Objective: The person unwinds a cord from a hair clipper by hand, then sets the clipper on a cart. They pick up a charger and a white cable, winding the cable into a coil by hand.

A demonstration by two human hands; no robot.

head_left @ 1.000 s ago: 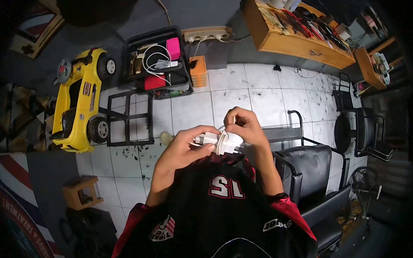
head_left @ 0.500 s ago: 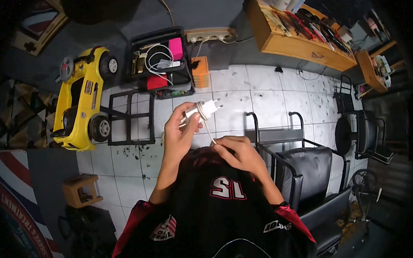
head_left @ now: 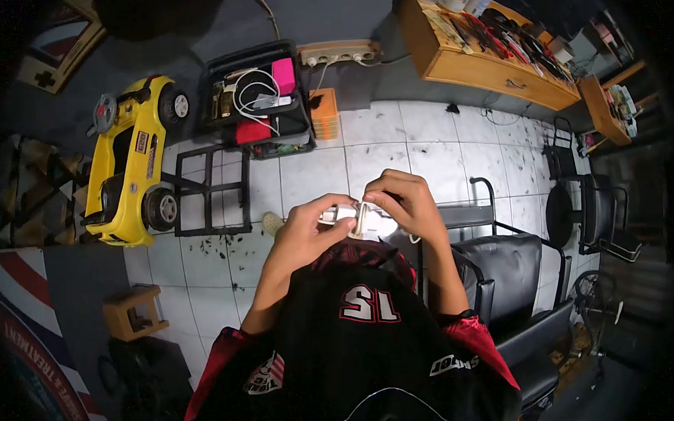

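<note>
A white charger plug (head_left: 352, 217) with its white cable wound around it sits between both my hands, held close to my chest above the tiled floor. My left hand (head_left: 306, 233) grips the plug's left end with thumb and fingers. My right hand (head_left: 407, 202) closes over the right side, pinching the white cable (head_left: 380, 220) against the plug. My black and red jersey (head_left: 356, 336) fills the lower middle of the view.
A black barber chair (head_left: 503, 279) stands at the right. A yellow toy car (head_left: 131, 162) sits left, next to a black metal frame (head_left: 210, 191). A black case (head_left: 255, 102) with cables, a power strip (head_left: 339, 53) and wooden shelves (head_left: 487, 57) lie farther off. A small wooden stool (head_left: 133, 313) sits lower left.
My left hand had lifted the plug up and away with the cable stretched to my right hand; now both hands are back together around the plug near my chest.
</note>
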